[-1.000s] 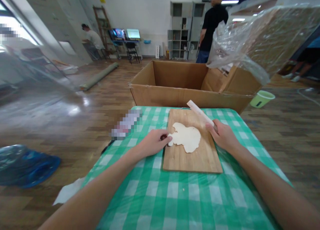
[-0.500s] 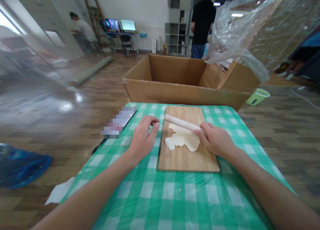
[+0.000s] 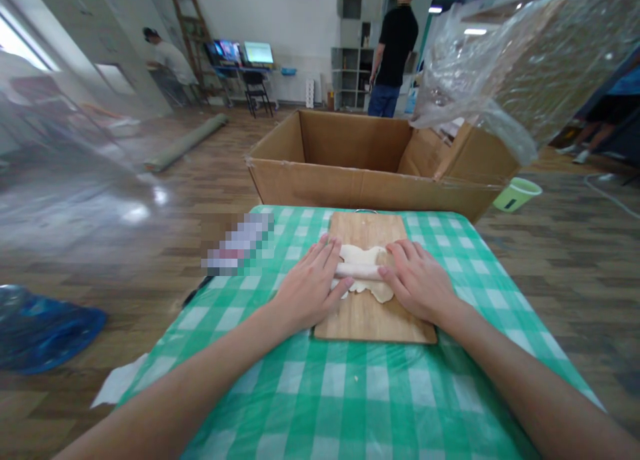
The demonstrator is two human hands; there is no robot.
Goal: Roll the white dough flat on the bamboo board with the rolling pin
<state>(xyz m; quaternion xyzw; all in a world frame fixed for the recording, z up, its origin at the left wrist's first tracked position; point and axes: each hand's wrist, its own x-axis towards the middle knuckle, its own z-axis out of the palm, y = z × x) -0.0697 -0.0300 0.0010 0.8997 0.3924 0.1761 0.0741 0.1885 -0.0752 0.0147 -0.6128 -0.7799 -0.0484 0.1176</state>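
A pale rolling pin (image 3: 359, 271) lies level across a thin, ragged-edged sheet of dough (image 3: 364, 255). The dough rests on a wooden cutting board (image 3: 373, 323). Over the pin's left end is my left hand (image 3: 313, 280), its fingers on the far side and its thumb on the near side. My right hand (image 3: 420, 279) grips the other end in the same way, partly covering the dough's right edge. Both ends of the pin are hidden under the hands.
A green-and-white checked tablecloth (image 3: 320, 393) covers the table. At its left edge lies a blurred-out flat device (image 3: 240, 243). Beyond the table stands a large open cardboard box (image 3: 350, 183), with a green bin (image 3: 517, 195) to its right. Other people are farther back.
The pin has gone from slanted, held in my right hand alone, to level on the dough. My left hand has moved right from beside the board onto the pin.
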